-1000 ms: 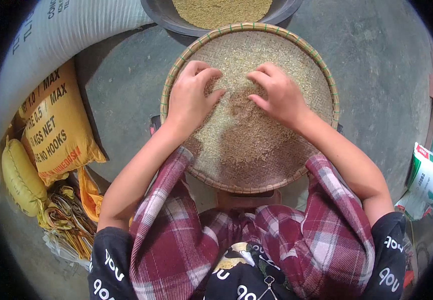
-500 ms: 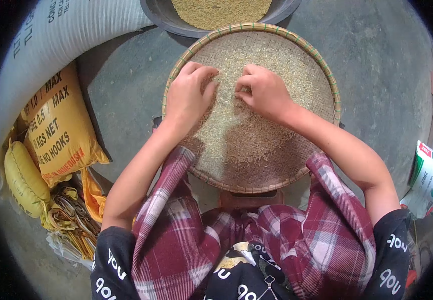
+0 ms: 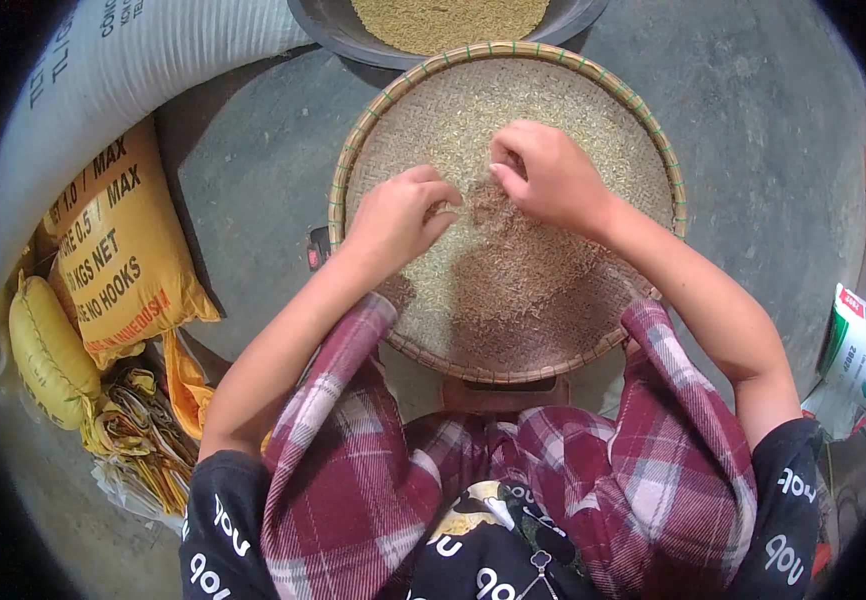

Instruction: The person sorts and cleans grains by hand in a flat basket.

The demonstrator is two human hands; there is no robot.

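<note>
A round woven winnowing tray [image 3: 381,118] with a green-bound rim rests in front of my knees. Pale husked-looking grain [image 3: 513,275] is spread thinly over it, mostly across the middle. My left hand [image 3: 401,218] is over the left half of the tray, fingers curled toward the thumb, close to the grain. Higher and to the right, my right hand [image 3: 553,178] is bent at the wrist with thumb and fingertips drawn together just above the grain. Whatever either hand pinches is too small to tell.
A dark basin [image 3: 323,30] of yellowish grain [image 3: 453,22] stands beyond the tray. To the left lie a big white sack [image 3: 183,60], an orange printed sack [image 3: 118,250], a yellow bag [image 3: 48,345] and folded sacks [image 3: 148,440]. Green-and-white packets [image 3: 858,350] are at the right.
My left hand has moved down and slightly right over the tray. My right hand has shifted slightly right, its fingers still curled. The view has shifted a little.
</note>
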